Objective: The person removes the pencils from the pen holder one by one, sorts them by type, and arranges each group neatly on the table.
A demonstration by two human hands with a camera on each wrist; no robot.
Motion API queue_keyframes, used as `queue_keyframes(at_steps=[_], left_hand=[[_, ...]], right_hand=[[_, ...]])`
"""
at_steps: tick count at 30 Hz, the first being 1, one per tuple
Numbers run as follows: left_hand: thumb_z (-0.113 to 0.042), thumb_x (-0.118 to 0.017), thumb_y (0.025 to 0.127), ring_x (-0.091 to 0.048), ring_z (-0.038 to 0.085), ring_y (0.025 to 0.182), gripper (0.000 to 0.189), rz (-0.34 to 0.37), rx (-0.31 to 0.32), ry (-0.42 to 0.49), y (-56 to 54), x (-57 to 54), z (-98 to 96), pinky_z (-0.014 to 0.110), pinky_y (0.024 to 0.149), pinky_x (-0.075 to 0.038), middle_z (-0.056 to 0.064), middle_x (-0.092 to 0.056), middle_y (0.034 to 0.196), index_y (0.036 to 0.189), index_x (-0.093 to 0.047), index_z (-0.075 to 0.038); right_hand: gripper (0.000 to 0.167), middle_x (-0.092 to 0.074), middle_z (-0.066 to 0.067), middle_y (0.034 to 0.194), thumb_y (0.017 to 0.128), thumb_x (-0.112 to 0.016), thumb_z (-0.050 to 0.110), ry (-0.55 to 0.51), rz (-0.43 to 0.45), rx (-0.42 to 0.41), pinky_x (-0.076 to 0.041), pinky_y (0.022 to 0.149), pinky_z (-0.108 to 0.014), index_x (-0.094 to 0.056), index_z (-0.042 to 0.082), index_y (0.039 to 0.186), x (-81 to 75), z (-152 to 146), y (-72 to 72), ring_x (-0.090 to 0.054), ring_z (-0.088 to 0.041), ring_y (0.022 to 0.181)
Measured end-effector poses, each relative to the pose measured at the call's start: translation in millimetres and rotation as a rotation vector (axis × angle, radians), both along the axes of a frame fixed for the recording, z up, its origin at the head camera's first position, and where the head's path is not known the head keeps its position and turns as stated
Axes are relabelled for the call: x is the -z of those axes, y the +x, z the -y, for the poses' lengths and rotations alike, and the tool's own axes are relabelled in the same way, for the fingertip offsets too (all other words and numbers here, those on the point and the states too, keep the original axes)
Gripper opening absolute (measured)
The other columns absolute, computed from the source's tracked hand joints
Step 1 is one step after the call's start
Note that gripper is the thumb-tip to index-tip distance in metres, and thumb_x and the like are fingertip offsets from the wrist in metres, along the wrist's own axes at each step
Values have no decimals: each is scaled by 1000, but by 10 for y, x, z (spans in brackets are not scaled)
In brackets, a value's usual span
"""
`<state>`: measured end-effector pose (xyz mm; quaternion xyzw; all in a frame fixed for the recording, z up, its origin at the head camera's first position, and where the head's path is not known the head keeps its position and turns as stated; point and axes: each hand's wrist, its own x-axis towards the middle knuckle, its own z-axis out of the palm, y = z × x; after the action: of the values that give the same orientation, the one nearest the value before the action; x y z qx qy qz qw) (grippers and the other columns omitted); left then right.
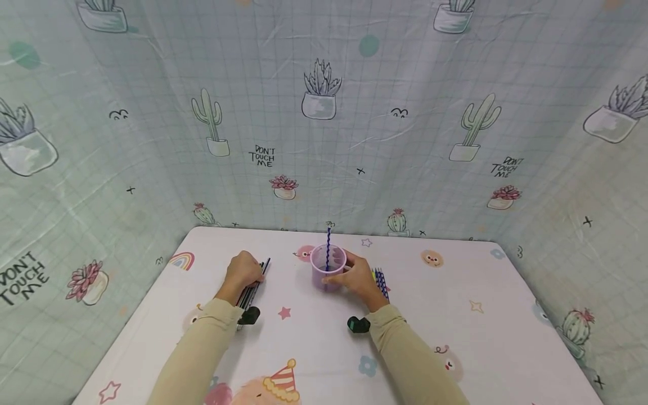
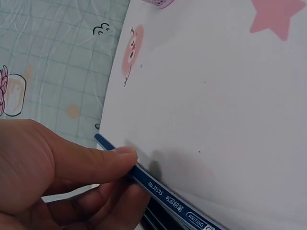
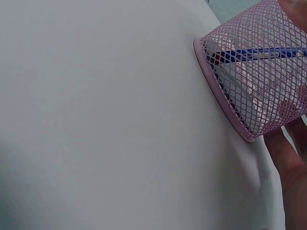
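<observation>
My left hand (image 1: 244, 271) pinches a blue pencil (image 2: 165, 195) between thumb and fingers; white lettering runs along its side. More dark pencils (image 2: 156, 215) lie beneath it, partly hidden by the hand. At the table's middle stands a pink mesh pencil cup (image 1: 318, 277), upright. My right hand (image 1: 360, 279) grips the cup from its right side, the thumb in front and fingers around the wall. Inside the cup leans one blue patterned pencil (image 1: 328, 243); through the mesh in the right wrist view, its red lower end (image 3: 217, 58) shows near the base.
Just right of my right hand lies a group of blue-and-white patterned pencils (image 1: 382, 284), with a yellow bit beside them. The white table (image 1: 304, 343) has printed cartoon figures. A patterned cloth (image 1: 364, 140) hangs behind and at both sides.
</observation>
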<state>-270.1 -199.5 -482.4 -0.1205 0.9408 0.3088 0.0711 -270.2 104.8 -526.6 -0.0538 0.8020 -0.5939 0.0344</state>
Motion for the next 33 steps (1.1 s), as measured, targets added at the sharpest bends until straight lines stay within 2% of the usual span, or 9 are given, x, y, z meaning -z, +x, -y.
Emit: queue_keyframes(at_steps=[4,9,13,17,23,26,29,33], left_hand=[[-4,-80,81,-65,23,64,18,-10,14,-67,6,2,-20,29,55,-53,18,-71,82,93,-72,7],[-8,-84,76,-63,27,72,25,-42,37,-159,27,-8,-9,40,68,-57,20,-73,88,92,-71,5],[-10,-86,76,-63,27,75,23,-60,27,-147,43,-38,-9,44,75,-59,19,-74,91,89,-72,3],[-16,-88,79,-65,24,78,24,-80,28,-35,55,-87,-34,40,74,-57,17,-76,92,90,-76,2],[-29,-90,81,-75,19,78,50,-59,110,202,69,-132,-135,31,71,-61,16,-79,102,116,-74,4],[-32,-91,81,-77,20,91,61,-65,145,295,65,-127,-204,37,84,-64,16,-79,111,124,-71,5],[-33,-91,81,-75,25,108,69,-91,195,389,67,-121,-285,45,100,-60,18,-76,123,133,-66,5],[-33,-91,81,-70,30,123,77,-121,263,489,62,-106,-418,49,110,-55,21,-70,135,142,-59,4]], right_hand=[[93,-67,-9,142,65,-101,20,-11,-5,-9,-51,115,-49,-59,13,147,-7,-11,9,-61,-33,135],[92,-67,-9,142,64,-101,20,-22,-10,-8,-51,114,-48,-60,13,147,-13,-11,21,-61,-33,135],[92,-67,-9,143,65,-101,19,-30,-10,-12,-50,115,-49,-60,13,147,-18,-13,28,-61,-33,136],[91,-67,-9,143,65,-101,20,-27,-4,-13,-50,115,-49,-60,14,146,-18,-11,31,-61,-33,136],[91,-67,-9,143,65,-101,20,-25,-6,-10,-50,115,-50,-60,14,147,-17,-2,22,-61,-34,136],[92,-67,-9,142,65,-101,20,-21,-6,-7,-51,114,-49,-60,14,146,-13,4,10,-62,-33,134],[92,-68,-10,140,64,-101,19,-24,-13,-8,-53,113,-48,-61,13,146,-13,9,3,-63,-32,132],[91,-69,-8,139,65,-101,19,-28,-13,-9,-53,113,-48,-61,15,147,-10,16,-4,-64,-31,132]])
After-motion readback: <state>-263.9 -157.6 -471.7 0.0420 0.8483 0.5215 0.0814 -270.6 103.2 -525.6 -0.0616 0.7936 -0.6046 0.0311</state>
